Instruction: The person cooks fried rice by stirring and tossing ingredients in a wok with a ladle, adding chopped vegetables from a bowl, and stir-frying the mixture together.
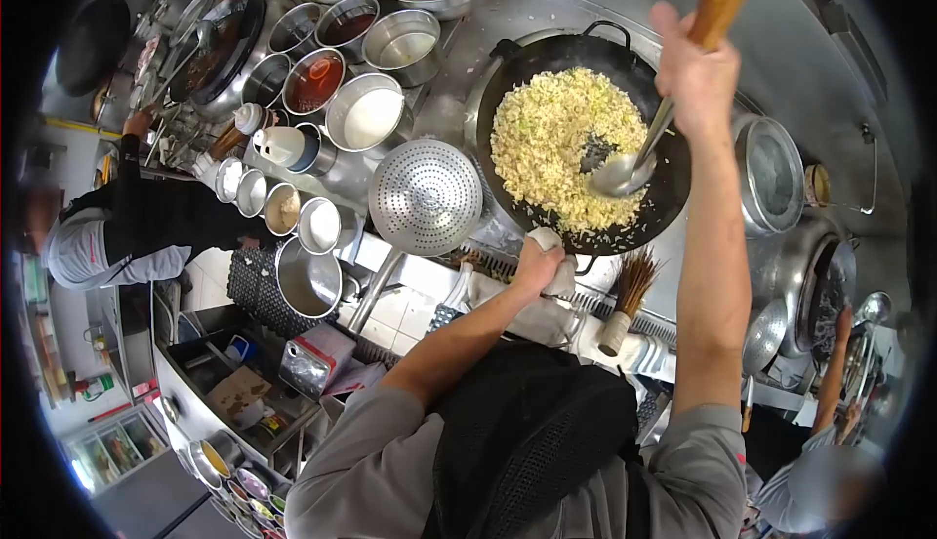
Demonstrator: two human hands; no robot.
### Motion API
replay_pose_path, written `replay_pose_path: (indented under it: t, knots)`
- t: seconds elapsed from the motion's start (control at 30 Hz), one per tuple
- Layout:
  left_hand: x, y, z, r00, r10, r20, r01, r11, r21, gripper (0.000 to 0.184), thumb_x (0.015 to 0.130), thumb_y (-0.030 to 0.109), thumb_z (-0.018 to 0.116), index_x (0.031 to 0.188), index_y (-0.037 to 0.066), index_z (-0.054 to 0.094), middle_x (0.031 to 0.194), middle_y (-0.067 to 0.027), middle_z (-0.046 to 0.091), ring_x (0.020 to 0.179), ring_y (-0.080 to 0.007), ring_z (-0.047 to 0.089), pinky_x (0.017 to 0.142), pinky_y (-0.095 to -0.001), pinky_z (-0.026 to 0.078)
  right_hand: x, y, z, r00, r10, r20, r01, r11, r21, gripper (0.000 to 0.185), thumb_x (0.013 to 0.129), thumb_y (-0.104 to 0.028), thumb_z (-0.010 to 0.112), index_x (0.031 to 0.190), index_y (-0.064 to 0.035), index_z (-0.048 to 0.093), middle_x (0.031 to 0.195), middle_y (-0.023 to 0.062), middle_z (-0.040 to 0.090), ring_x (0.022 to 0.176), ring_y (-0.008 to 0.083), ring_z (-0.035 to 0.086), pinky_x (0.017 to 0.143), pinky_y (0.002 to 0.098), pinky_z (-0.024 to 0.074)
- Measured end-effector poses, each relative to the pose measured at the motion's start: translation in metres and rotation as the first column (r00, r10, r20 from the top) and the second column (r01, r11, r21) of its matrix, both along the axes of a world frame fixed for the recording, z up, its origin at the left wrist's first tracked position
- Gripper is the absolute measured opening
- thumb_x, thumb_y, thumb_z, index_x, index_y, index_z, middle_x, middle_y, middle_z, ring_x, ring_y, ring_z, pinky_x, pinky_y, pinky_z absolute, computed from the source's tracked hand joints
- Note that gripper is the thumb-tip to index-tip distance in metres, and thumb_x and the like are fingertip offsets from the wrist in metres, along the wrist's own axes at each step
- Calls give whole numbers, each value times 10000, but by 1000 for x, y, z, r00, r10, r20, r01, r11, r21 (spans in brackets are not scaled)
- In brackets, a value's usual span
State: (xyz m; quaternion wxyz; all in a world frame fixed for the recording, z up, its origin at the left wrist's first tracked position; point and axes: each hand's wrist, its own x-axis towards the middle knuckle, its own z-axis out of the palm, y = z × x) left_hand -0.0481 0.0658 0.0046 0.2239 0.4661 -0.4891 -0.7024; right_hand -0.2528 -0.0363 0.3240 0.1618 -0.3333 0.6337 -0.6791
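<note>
Fried rice (547, 139) with egg and bits of green fills much of a large black wok (673, 187) in front of me. My right hand (698, 75) is closed round the handle of a ladle (622, 176), near where its wooden grip meets the metal shaft. The ladle's bowl rests in the rice at the wok's right side, beside a bare dark patch. My left hand (542, 264) is closed on a folded pale cloth (559, 275) at the wok's near rim; the wok's edge beneath the cloth is partly hidden.
A perforated strainer (426, 197) lies left of the wok, its handle toward me. Metal pots of sauce (314, 80) and white seasoning (373, 117) stand further left. A bamboo brush (630, 295) lies at the front edge. Co-workers stand at left (127, 227) and lower right (810, 471).
</note>
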Motion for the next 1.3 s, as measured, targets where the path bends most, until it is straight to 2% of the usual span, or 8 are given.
replay_pose_path:
  t: [0.1,0.43,0.53,0.6,0.87,1.03,1.13,1.3]
  knots:
    - [3,9,6,999,39,28,-40,998,44,248,768,34,610,1005,-28,577,914,-112,626,823,-224,624,712,-366,514,0,8,-5,998,54,13,-48,959,-280,316,930,-122,707,696,-107,496,543,-23,447,418,86,378,402,276,313]
    - [-1,5,-11,999,48,18,-48,999,-12,94,779,35,595,827,-35,636,781,-89,648,691,-184,616,626,-348,495,61,34,2,909,368,-195,-373,928,11,361,929,-153,722,654,-93,497,547,-36,475,452,83,414,430,266,314]
    - [-1,6,-23,999,41,-5,-42,999,-35,106,792,52,617,854,-31,640,778,-76,643,681,-181,614,623,-347,503,70,54,-41,581,586,-564,-577,786,222,311,925,-145,704,678,-59,536,583,21,566,512,130,501,467,316,359]
    - [-1,6,-26,998,55,-29,-56,998,-38,131,798,63,627,888,-31,640,790,-74,639,694,-182,616,629,-348,510,63,50,-64,605,739,-296,-730,664,165,319,929,-178,686,656,-60,572,590,48,577,527,149,530,492,345,374]
    - [16,-2,-2,977,-89,-194,127,973,193,629,812,87,693,1320,-17,337,1113,-115,561,1015,-204,590,801,-340,537,69,120,-99,733,233,-639,-67,960,272,270,907,-58,671,695,-75,503,647,43,553,586,140,529,593,270,444]
    - [18,-3,17,986,-8,-168,74,919,387,713,813,148,724,1337,-48,282,1187,-162,539,1079,-262,575,886,-352,518,56,147,-73,944,139,299,-107,987,-119,151,950,-161,688,845,-71,627,686,35,600,606,112,524,539,317,415]
    - [7,-8,0,974,29,-226,56,931,361,710,793,113,754,1330,-49,318,1162,-153,549,1033,-238,591,857,-348,530,65,157,-149,999,-21,-48,3,940,-341,85,998,-104,586,916,-83,585,702,25,550,592,123,520,522,289,420]
    - [10,-11,24,963,32,-268,109,862,496,727,756,30,748,1333,-46,310,1126,-151,571,959,-243,633,754,-368,566,31,140,-69,987,-66,146,96,974,-205,261,1044,-173,512,790,-130,466,569,-32,376,461,93,343,416,265,253]
